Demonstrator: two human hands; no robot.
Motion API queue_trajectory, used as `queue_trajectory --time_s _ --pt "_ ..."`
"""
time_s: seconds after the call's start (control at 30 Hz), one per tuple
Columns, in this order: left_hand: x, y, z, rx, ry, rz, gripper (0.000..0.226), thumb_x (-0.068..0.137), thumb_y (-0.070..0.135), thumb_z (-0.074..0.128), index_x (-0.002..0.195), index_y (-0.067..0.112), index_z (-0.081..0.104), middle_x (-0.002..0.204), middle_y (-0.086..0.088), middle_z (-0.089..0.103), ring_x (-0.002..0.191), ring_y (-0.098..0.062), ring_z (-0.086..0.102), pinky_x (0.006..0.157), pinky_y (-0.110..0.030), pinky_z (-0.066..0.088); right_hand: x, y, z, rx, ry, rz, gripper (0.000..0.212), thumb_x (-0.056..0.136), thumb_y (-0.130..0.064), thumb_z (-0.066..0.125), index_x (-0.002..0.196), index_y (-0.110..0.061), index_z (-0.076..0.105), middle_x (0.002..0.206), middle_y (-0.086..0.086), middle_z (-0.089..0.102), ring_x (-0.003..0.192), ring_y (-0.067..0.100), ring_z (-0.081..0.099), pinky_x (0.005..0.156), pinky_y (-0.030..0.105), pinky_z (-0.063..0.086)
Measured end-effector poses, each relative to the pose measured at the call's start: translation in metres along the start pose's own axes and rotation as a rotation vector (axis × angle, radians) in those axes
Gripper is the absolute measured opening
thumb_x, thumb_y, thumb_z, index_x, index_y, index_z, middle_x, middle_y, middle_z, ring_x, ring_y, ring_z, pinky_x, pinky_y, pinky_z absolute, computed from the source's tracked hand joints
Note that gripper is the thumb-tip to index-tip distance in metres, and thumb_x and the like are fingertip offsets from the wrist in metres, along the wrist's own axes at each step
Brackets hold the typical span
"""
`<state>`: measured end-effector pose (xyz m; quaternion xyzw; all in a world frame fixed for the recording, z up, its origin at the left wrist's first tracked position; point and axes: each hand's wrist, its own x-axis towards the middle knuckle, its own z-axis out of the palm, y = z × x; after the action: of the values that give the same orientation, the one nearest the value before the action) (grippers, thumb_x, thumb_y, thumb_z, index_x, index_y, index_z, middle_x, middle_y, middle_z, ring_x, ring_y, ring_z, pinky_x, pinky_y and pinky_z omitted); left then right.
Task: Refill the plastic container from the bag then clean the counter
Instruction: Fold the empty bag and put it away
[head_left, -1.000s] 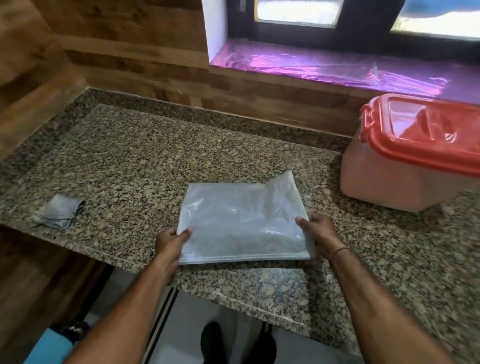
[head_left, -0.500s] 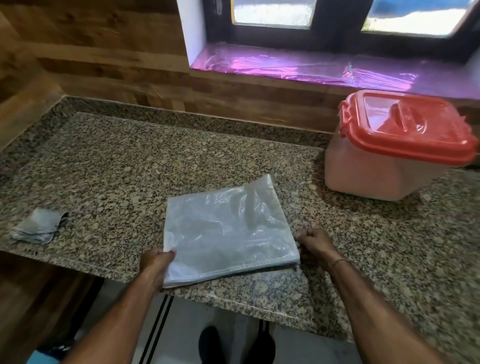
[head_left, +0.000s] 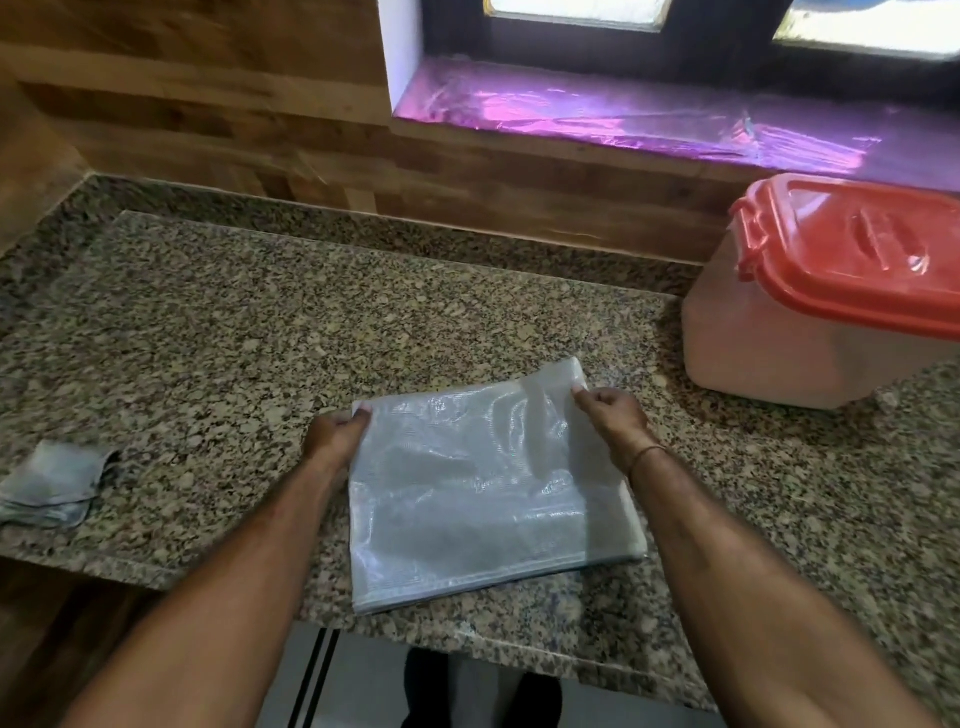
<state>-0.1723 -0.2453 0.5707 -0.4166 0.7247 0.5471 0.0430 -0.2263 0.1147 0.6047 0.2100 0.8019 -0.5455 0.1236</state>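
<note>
Thin, limp plastic bag lies flat on the table; your left hand and right hand each pinch a far corner, so lift gently.

Looks like a home kitchen to me: there's a speckled granite counter with a matching granite upstand along the back, and wood-look panelling on the walls above it. A window sill lined with shiny purple film sits over the counter, and a big food-storage plastic container with a red snap-on lid stands at the right. There's also a folded grey cloth lying near the counter's front left edge, typical household stuff.
</note>
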Motion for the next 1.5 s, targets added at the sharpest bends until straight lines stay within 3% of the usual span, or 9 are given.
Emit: queue_trajectory --time_s 0.27,0.37,0.53,0.67,0.9,1.07,1.27,1.4,1.5 --pt "0.032 -0.006 -0.004 -0.032 0.001 -0.072 0.028 0.086 0.032 0.08 0.087 0.006 0.073 0.078 -0.007 0.069 0.074 -0.025 0.07 0.066 -0.04 0.058 0.014 -0.013 0.014 -0.108 0.206 0.066 0.039 0.091 -0.039 0.072 0.063 -0.015 0.06 0.07 0.001 0.062 0.074 0.02 0.059 0.06 0.025 0.043" --pt "0.02 0.008 -0.005 0.351 0.129 0.086 0.034 0.086 0.029 0.08 0.111 0.013 0.063 0.109 -0.009 0.069 0.095 -0.032 0.069 0.078 -0.049 0.063 0.005 -0.013 0.013 -0.278 0.217 0.031 0.021 0.091 -0.04 0.072 0.09 -0.02 0.069 0.089 0.0 0.07 0.089 0.023 0.064 0.077 0.031 0.05" --pt "0.007 0.031 0.018 0.801 -0.139 0.697 0.076 0.089 0.047 0.074 0.153 0.023 0.04 0.159 -0.008 0.038 0.145 -0.031 0.034 0.114 -0.048 0.033 -0.083 0.015 0.032 -0.338 0.554 0.075 0.068 0.087 -0.039 0.077 0.142 -0.02 0.042 0.144 0.014 0.046 0.13 0.036 0.048 0.106 0.055 0.044" --pt "0.003 0.034 0.051 0.982 -0.321 0.865 0.075 0.084 0.055 0.077 0.146 0.023 0.049 0.149 -0.005 0.048 0.136 -0.029 0.041 0.107 -0.045 0.039 -0.157 0.053 0.064 -0.184 0.567 0.297 0.096 0.079 -0.031 0.087 0.153 -0.013 0.028 0.149 0.025 0.033 0.131 0.046 0.042 0.108 0.054 0.043" --pt "0.006 0.027 0.046 0.698 -0.185 0.499 0.032 0.09 0.037 0.075 0.115 0.017 0.071 0.112 -0.011 0.075 0.097 -0.032 0.07 0.076 -0.032 0.046 -0.138 0.055 0.057 0.264 0.411 0.275 0.096 0.083 0.001 0.078 0.157 -0.028 0.023 0.146 0.002 0.029 0.123 0.027 0.05 0.106 0.041 0.048" --pt "0.003 0.018 0.033 0.568 -0.238 0.341 0.027 0.094 0.034 0.072 0.113 0.014 0.071 0.106 -0.01 0.074 0.085 -0.028 0.067 0.077 -0.033 0.051 -0.128 0.043 0.063 0.253 0.3 0.417 0.05 0.088 -0.01 0.078 0.121 -0.01 0.041 0.119 0.013 0.06 0.102 0.032 0.065 0.092 0.044 0.06" --pt "-0.011 -0.004 0.016 0.443 -0.285 0.24 0.011 0.097 0.027 0.069 0.102 0.018 0.07 0.094 -0.007 0.073 0.077 -0.025 0.066 0.07 -0.029 0.047 -0.116 0.024 0.052 0.261 0.131 0.42 0.025 0.089 -0.024 0.079 0.095 -0.004 0.065 0.091 0.011 0.073 0.074 0.023 0.071 0.058 0.029 0.06" --pt "-0.01 0.005 0.013 0.431 -0.201 0.234 0.033 0.096 0.04 0.068 0.079 0.012 0.069 0.08 -0.006 0.072 0.072 -0.026 0.066 0.067 -0.03 0.047 -0.119 0.035 0.044 0.087 0.041 0.343 0.018 0.093 -0.022 0.075 0.083 -0.009 0.069 0.096 0.015 0.077 0.087 0.032 0.075 0.079 0.041 0.064" --pt "-0.007 0.012 0.01 0.442 -0.236 0.219 0.021 0.093 0.04 0.073 0.086 0.021 0.075 0.085 0.001 0.073 0.075 -0.023 0.068 0.067 -0.026 0.048 -0.12 0.042 0.037 0.154 0.036 0.34 0.015 0.097 -0.014 0.07 0.089 -0.001 0.07 0.08 0.013 0.074 0.063 0.022 0.069 0.055 0.027 0.058"
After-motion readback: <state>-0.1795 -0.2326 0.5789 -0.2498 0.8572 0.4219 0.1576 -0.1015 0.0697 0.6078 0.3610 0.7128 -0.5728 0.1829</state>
